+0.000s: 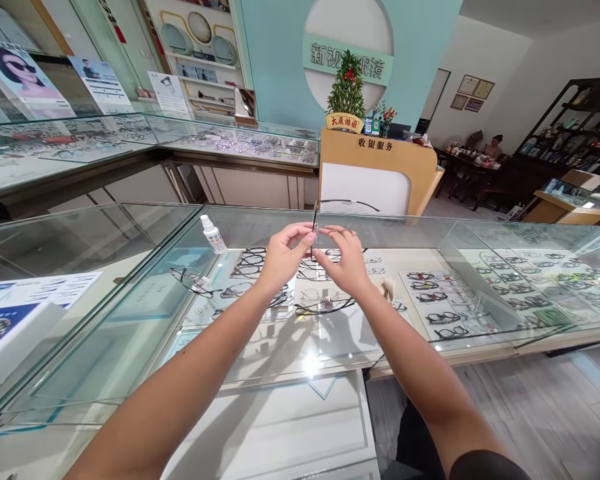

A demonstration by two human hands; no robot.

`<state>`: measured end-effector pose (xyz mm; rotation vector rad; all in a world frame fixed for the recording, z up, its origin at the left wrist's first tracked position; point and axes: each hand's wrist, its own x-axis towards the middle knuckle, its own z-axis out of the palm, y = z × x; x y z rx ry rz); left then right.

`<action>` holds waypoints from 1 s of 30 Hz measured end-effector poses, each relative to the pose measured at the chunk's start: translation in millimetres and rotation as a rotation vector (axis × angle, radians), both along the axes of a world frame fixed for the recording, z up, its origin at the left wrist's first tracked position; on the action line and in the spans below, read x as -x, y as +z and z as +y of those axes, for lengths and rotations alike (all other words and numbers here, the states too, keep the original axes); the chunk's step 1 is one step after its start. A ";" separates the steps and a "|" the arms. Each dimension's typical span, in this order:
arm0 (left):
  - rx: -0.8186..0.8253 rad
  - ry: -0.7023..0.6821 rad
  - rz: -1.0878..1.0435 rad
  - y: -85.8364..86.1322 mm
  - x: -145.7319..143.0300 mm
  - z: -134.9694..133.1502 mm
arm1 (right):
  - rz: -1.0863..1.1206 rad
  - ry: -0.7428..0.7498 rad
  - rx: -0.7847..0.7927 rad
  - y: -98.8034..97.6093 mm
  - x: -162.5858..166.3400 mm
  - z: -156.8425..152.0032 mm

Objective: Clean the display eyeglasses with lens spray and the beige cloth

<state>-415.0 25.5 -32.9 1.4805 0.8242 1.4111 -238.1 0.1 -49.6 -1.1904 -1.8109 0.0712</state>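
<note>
Both my hands are raised over the glass counter and pinch a thin black pair of glasses between them. My left hand grips it from the left with thumb and fingers closed. My right hand pinches it from the right; a ring shows on one finger. One temple arm sticks out to the right above my hands. Another pair of black glasses lies on the glass just below my right wrist.
A small white spray bottle stands on the counter at left. Several glasses frames fill the showcase under the glass. Leaflets lie at left. A wooden cashier desk with a potted plant stands behind. A person sits at far right.
</note>
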 end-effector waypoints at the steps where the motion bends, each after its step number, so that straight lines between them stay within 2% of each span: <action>1: 0.003 -0.023 0.009 -0.3 -0.5 -0.9 | 0.007 0.022 0.003 -2.4 1.6 0.9; 7: 0.023 -0.094 -0.003 0.1 -0.7 -1.4 | 0.084 0.071 -0.014 -13.3 4.7 4.4; 14: 0.019 -0.184 0.004 -3.7 -0.9 -0.6 | 0.179 0.131 -0.059 -12.3 4.7 3.1; 17: -0.047 -0.191 0.054 -4.9 -0.9 -0.1 | 0.199 0.123 -0.060 -11.7 3.2 3.2; 20: -0.101 -0.031 0.026 -2.3 3.7 5.9 | 0.194 0.126 -0.056 -10.2 1.4 2.7; 25: 0.083 0.384 -0.278 9.7 30.0 32.1 | 0.206 0.093 -0.004 -7.0 -0.6 1.0; 27: 0.176 0.475 -0.399 14.4 45.2 44.6 | 0.214 0.094 0.010 -6.6 -1.1 1.0; 30: 0.301 0.531 -0.528 18.2 68.8 61.1 | 0.221 0.106 0.011 -7.1 -1.6 1.7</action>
